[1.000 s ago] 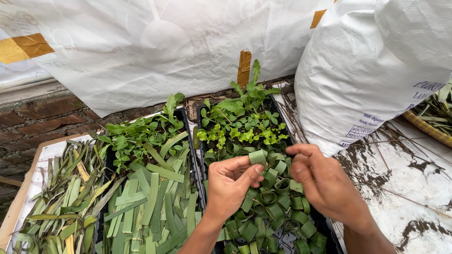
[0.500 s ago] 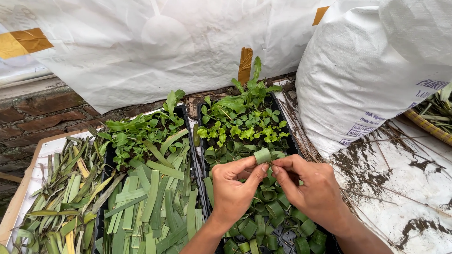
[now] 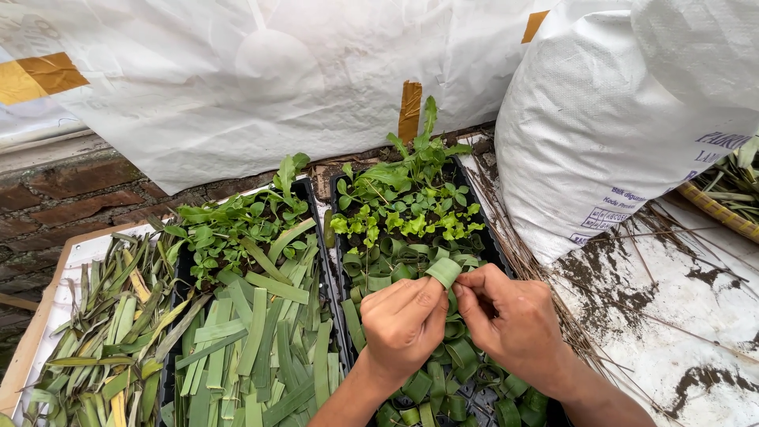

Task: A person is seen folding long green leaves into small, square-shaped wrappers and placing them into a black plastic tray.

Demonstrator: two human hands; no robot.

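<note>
The lower ends of both forearms are cut off by the bottom edge, and the front of the black plastic seedling tray [image 3: 479, 229] lies hidden under the hands. How many rolled leaf rings fill that tray cannot be counted, since they crowd together and many are covered.

Two hands show. The left hand [image 3: 403, 324] is curled nearly closed, thumb and forefinger pinching the near side of a short green leaf strip bent into a loop [image 3: 443, 271]. The right hand [image 3: 514, 316] is likewise closed down to a pinch, its fingertips [image 3: 462, 283] meeting the loop from the other side. The loop sits just above the tray's middle, between the two thumbs, its rounded top turned up and away from the person; its long axis seems to run slightly tilted from lower left to upper right, though the fingers cover its lower end.

Two trays stand side by side: the one under the hands, with small green seedlings [image 3: 403, 207] at its far end, and a second black tray [image 3: 310, 194] to its left piled with flat cut green leaf strips [image 3: 245, 348]. Further left, a wooden-edged board [image 3: 35, 332] carries loose long leaves. One large white woven sack [image 3: 624, 119] stands at the right.
</note>
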